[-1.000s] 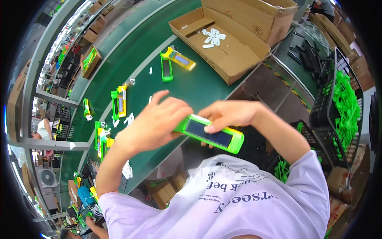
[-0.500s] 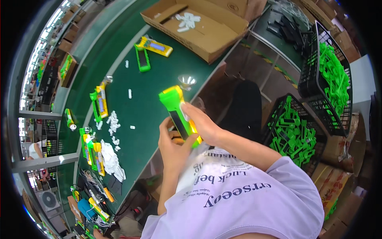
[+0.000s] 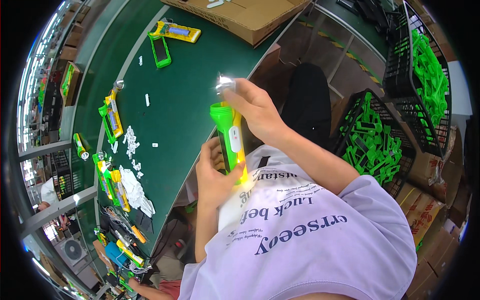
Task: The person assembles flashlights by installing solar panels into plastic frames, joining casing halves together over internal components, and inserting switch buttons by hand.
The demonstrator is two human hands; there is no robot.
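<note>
A flashlight body of bright green and yellow plastic (image 3: pixel 222 119) is held up in front of the person's shirt, beside the near edge of the bench. Its long axis runs almost straight away from the person, with a small lean to the left. The wide, round, threaded mouth points away from the person, toward the top of the view, and the narrow end, where a yellow glow shows, points back to the light purple printed T-shirt (image 3: pixel 300 225). The white oval switch plate (image 3: pixel 235 139) faces up to the camera.

The left grip (image 3: pixel 214 172) is wrapped around the lower half of this body, thumb on one side and fingers behind. The right grip (image 3: pixel 257 110) pinches a shiny silver reflector cup (image 3: pixel 224 84) between thumb and fingers, just beyond the mouth; whether the two parts touch, I cannot tell.

The surface is a green bench (image 3: pixel 175 110). On it lie a yellow housing half (image 3: pixel 180 32) with a green frame (image 3: pixel 161 52) near it, a heap of small white pieces (image 3: pixel 135 192), and, at the far end, a brown cardboard box (image 3: pixel 240 25). On the right side stand black plastic baskets (image 3: pixel 411 120) with green parts (image 3: pixel 372 145). At the left, grey metal framing (image 3: pixel 55 204) crosses the room, and a round fan (image 3: pixel 73 250) is seen behind it.
</note>
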